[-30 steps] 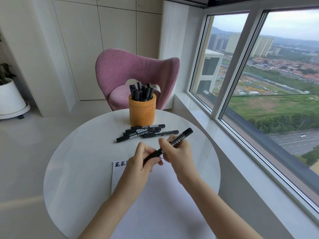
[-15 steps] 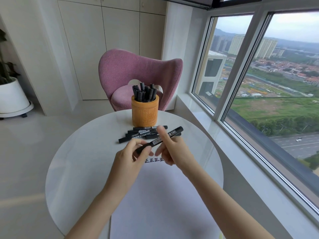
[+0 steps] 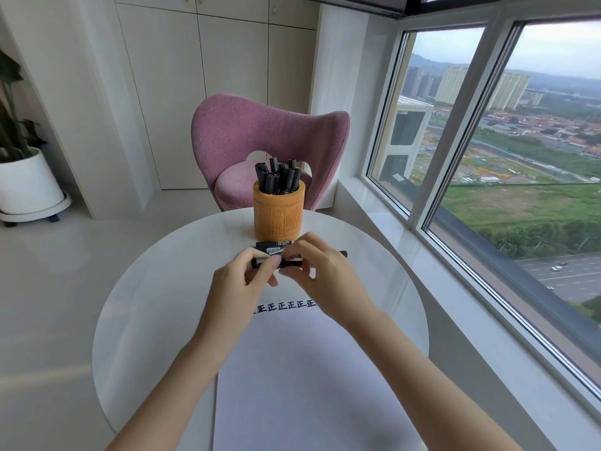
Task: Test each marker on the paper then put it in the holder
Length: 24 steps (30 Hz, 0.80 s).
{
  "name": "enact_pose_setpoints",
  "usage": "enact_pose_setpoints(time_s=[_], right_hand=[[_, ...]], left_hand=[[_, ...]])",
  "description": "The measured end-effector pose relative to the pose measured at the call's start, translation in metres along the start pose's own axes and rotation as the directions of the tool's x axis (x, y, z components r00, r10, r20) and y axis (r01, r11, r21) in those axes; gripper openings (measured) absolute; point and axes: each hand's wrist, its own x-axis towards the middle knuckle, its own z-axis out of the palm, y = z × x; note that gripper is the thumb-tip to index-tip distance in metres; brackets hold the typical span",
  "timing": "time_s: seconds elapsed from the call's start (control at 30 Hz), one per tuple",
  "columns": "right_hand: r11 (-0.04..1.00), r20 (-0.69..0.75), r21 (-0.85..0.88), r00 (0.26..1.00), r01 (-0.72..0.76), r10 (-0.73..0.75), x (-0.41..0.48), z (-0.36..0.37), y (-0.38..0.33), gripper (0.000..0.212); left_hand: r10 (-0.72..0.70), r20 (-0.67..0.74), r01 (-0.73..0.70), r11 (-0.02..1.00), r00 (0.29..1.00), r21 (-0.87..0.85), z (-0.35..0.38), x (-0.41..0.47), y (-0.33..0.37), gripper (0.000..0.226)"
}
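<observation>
A black marker (image 3: 287, 263) lies level between my two hands above the round white table (image 3: 156, 307). My left hand (image 3: 242, 281) pinches its left end and my right hand (image 3: 320, 271) grips its right part. Behind the hands, loose black markers (image 3: 273, 245) lie on the table, mostly hidden. An orange carved holder (image 3: 279, 214) with several black markers (image 3: 278, 175) upright in it stands just beyond them. A white paper (image 3: 302, 379) with a row of dark written characters (image 3: 286, 305) lies under my forearms.
A pink armchair (image 3: 260, 131) stands behind the table. A large window with a white sill (image 3: 406, 255) runs along the right. A white plant pot (image 3: 27, 183) on a wheeled base sits on the floor at the left, by pale cupboards.
Both hands have moved forward from above the paper toward the holder, and the marker has turned from slanted to level. The view has tilted, so the written characters show nearer my wrists.
</observation>
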Motion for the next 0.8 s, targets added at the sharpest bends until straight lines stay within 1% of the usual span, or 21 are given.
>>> enact_pose_setpoints(time_s=[0.07,0.13,0.17,0.23,0.27,0.33,0.43,0.5,0.57,0.7,0.8], right_hand=[[0.999,-0.014,0.04,0.999,-0.036,0.036,0.008,0.002,0.005,0.012],[0.978,-0.084,0.159,0.985,-0.134,0.149,0.022,0.001,0.009,0.011],[0.955,-0.143,0.228,0.964,-0.189,0.225,0.031,0.0,0.011,0.011],[0.889,-0.246,0.379,0.898,-0.258,0.366,0.05,0.002,0.018,0.012],[0.856,-0.275,0.441,0.867,-0.27,0.415,0.06,0.005,0.022,0.017],[0.818,-0.321,0.515,0.826,-0.258,0.463,0.076,0.01,0.029,0.029],[0.822,-0.405,0.538,0.798,-0.187,0.446,0.096,0.011,0.032,0.044],[0.84,-0.446,0.52,0.788,-0.156,0.423,0.106,0.01,0.033,0.051],[0.856,-0.476,0.499,0.782,-0.137,0.403,0.116,0.01,0.034,0.05],[0.865,-0.486,0.485,0.783,-0.126,0.387,0.13,0.014,0.036,0.045],[0.883,-0.446,0.446,0.818,-0.148,0.362,0.133,0.02,0.037,0.044]], left_hand=[[-0.047,-0.013,0.046,0.999,0.999,-0.027,0.0,0.006,-0.001,0.027],[-0.087,-0.022,0.087,0.996,0.996,-0.019,-0.001,0.014,-0.006,0.035],[-0.083,-0.029,0.083,0.996,0.996,0.025,-0.001,0.017,-0.011,0.033],[-0.033,-0.058,0.042,0.985,0.998,0.165,0.0,0.02,-0.023,0.017],[-0.006,-0.068,0.022,0.973,0.998,0.231,0.001,0.021,-0.03,0.01],[0.026,-0.069,-0.003,0.951,0.997,0.308,0.003,0.023,-0.041,0.008],[0.046,-0.068,-0.018,0.927,0.997,0.374,0.004,0.029,-0.055,0.013],[0.048,-0.058,-0.019,0.911,0.997,0.411,0.004,0.034,-0.061,0.016],[0.034,-0.042,-0.013,0.902,0.999,0.431,0.005,0.038,-0.066,0.02],[0.004,-0.037,0.012,0.901,0.999,0.433,0.009,0.044,-0.073,0.025],[0.006,-0.033,0.01,0.889,0.999,0.457,0.012,0.047,-0.076,0.026]])
